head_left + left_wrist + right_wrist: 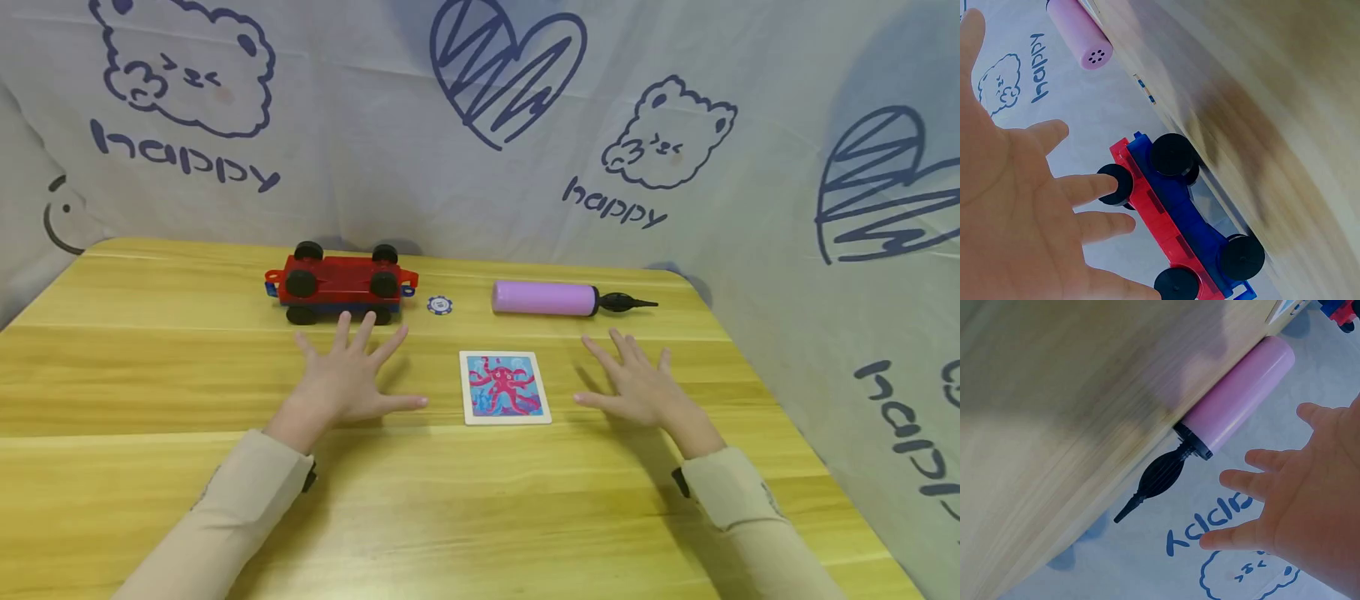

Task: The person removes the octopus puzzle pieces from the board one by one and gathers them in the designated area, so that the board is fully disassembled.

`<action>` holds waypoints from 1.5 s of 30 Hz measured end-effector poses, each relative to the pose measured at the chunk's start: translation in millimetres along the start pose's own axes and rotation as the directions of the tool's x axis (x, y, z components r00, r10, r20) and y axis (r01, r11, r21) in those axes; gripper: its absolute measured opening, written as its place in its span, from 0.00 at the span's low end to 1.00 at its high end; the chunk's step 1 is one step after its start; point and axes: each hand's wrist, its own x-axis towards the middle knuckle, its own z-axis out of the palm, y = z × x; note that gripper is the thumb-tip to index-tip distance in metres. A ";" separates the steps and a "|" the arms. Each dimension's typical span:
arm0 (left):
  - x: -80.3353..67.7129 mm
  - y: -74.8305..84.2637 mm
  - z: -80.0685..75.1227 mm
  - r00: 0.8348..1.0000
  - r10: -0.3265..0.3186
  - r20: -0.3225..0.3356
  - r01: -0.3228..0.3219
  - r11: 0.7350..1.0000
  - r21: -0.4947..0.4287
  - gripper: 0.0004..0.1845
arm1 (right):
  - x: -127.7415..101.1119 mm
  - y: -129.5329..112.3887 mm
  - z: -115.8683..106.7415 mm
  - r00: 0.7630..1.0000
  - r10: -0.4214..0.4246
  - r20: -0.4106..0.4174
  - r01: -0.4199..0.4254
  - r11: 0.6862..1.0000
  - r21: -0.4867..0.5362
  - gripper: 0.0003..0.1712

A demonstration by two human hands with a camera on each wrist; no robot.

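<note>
My left hand (341, 383) hovers over the table with its fingers spread, just in front of a red and blue toy car chassis (341, 279) with black wheels. On the other side, my right hand (637, 379) is likewise spread and holds nothing. Beyond it lies a purple hand pump (543, 298) on its side, its black nozzle pointing right. Between the hands a white-bordered card (505, 387) with a pink octopus picture lies flat. A small blue and white poker chip (440, 305) sits between the chassis and the pump.
The wood-grain table (450, 508) carries all these things. A pale curtain (360, 100) printed with hearts, bear faces and the word "happy" hangs behind the table and along its right side.
</note>
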 end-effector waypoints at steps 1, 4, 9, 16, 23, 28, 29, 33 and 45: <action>0.4 0.0 -0.2 1.000 0.004 -0.007 -0.004 1.000 0.000 0.54 | 0.3 -0.3 -0.4 1.000 -0.002 -0.003 0.002 1.000 0.005 0.49; 1.6 0.0 -0.8 0.999 0.024 -0.033 -0.024 1.000 -0.002 0.53 | 1.0 -1.6 -1.5 1.000 -0.013 -0.012 0.013 1.000 0.024 0.48; 4.2 -0.5 0.3 0.996 0.059 -0.060 -0.060 0.998 -0.025 0.52 | 2.5 -3.5 -1.9 0.999 -0.035 -0.015 0.036 0.997 0.068 0.47; 8.3 -0.2 -0.1 0.995 0.074 -0.064 -0.080 0.992 -0.096 0.51 | 7.0 -5.7 -2.5 0.999 -0.051 -0.007 0.052 0.989 0.137 0.45; 13.8 1.7 -0.9 0.994 0.099 -0.043 -0.105 0.980 -0.167 0.50 | 12.8 -9.7 -1.6 0.996 -0.086 -0.003 0.084 0.976 0.200 0.44; 17.3 2.5 0.0 0.990 0.135 -0.028 -0.138 0.969 -0.204 0.48 | 18.1 -14.4 -1.7 0.990 -0.137 -0.018 0.137 0.958 0.251 0.41; 18.1 2.7 0.4 0.989 0.142 -0.030 -0.145 0.966 -0.212 0.47 | 19.5 -15.3 -1.7 0.988 -0.152 -0.024 0.153 0.952 0.266 0.40; 21.4 4.1 2.3 0.986 0.163 -0.041 -0.168 0.956 -0.241 0.43 | 25.6 -19.0 -0.7 0.977 -0.210 -0.040 0.212 0.932 0.294 0.37; 31.2 11.7 -1.2 0.981 0.185 -0.060 -0.195 0.919 -0.343 0.29 | 40.5 -33.3 2.8 0.955 -0.295 -0.021 0.285 0.899 0.333 0.32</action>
